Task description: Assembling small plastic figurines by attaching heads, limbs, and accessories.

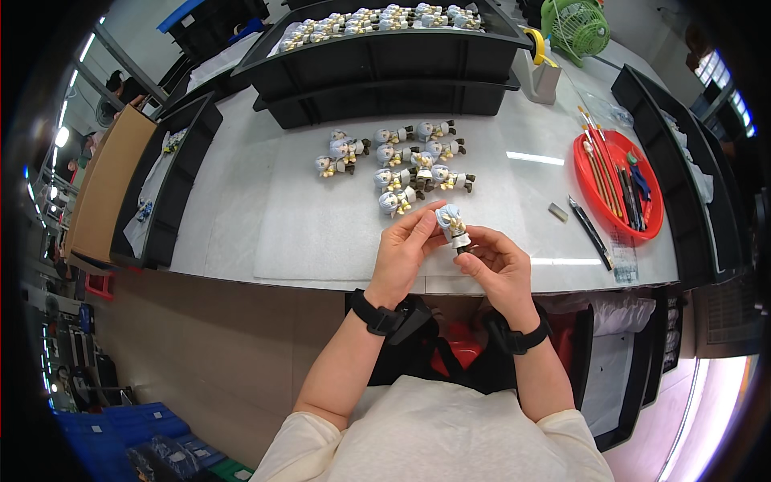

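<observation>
Between my two hands, above the near edge of the table, I hold a small figurine [454, 228] with pale blue-grey hair, a white outfit and dark feet. My left hand [408, 247] pinches it at the head from the left. The fingers of my right hand [501, 265] close on its lower end near the feet. Just beyond my hands, several similar figurines [393, 178] lie on their sides on a white mat [305, 217], in loose columns. A smaller group [344, 149] lies to their left.
Stacked black trays [385, 68] full of figurines stand at the back. On the right are a red oval tray [580, 173] with brushes and pens, a black-handled craft knife [590, 231], a small block [557, 212] and a tape dispenser [540, 80]. Black bins [210, 128] flank the table.
</observation>
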`<state>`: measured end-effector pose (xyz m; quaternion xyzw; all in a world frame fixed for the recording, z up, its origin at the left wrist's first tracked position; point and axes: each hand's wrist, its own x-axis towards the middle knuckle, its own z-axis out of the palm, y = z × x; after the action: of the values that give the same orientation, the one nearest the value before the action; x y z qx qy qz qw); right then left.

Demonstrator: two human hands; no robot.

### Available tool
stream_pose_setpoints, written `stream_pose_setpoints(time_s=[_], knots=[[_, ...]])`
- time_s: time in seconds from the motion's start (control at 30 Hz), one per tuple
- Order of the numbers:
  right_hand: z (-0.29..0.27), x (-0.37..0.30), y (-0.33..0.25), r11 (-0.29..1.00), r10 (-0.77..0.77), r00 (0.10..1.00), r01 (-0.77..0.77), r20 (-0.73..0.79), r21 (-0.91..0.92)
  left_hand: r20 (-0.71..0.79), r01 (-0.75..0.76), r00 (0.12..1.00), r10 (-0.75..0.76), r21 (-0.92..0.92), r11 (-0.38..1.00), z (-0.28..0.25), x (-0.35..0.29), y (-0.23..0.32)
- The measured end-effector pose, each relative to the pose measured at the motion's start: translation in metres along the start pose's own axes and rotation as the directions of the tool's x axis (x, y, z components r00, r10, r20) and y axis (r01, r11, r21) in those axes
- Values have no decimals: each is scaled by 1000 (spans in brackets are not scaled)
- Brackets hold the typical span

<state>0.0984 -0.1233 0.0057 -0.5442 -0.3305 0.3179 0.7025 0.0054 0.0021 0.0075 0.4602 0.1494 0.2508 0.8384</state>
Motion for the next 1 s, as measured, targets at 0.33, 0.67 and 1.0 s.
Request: stream_pose_setpoints(time_s=[0.33,0.67,1.0], knots=[[3,1,0,999,-32,999,31,-15,-45,-8,-6,1000,6,-3,1000,-1,-2,1],[1,1,4,979,-98,995,92,-20,-183,12,-25,1000,26,-35,999,-2,-2,-1],[4,0,-1,998,-6,1000,4,-20,-68,-2,2,1000,-2,-104,995,-5,-1,-1]])
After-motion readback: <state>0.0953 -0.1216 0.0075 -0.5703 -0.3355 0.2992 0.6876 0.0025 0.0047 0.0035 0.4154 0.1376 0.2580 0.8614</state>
